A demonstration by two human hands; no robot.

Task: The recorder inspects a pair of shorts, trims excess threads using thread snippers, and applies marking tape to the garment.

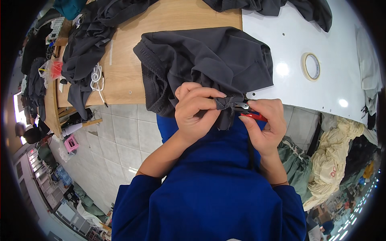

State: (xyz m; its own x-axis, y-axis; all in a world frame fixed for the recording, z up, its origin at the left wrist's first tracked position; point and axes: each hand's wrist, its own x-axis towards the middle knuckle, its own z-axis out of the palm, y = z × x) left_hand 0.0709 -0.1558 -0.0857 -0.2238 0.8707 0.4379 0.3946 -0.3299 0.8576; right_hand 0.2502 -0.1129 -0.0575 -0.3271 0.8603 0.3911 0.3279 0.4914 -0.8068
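Note:
A dark grey garment (209,60) lies over the near edge of the table, its elastic waistband at the left. My left hand (195,110) pinches a bunched bit of that fabric (224,103) at the table's edge. My right hand (265,126) holds small red-handled thread snips (249,111), their metal blades touching the pinched fabric. Both hands sit close together just above my blue top.
A roll of beige tape (311,66) lies on the white table part (293,36). More dark garments (86,48) and a white cord (97,77) lie on the wooden part (124,68). Piles of cream and green cloth (329,160) sit on the floor at right.

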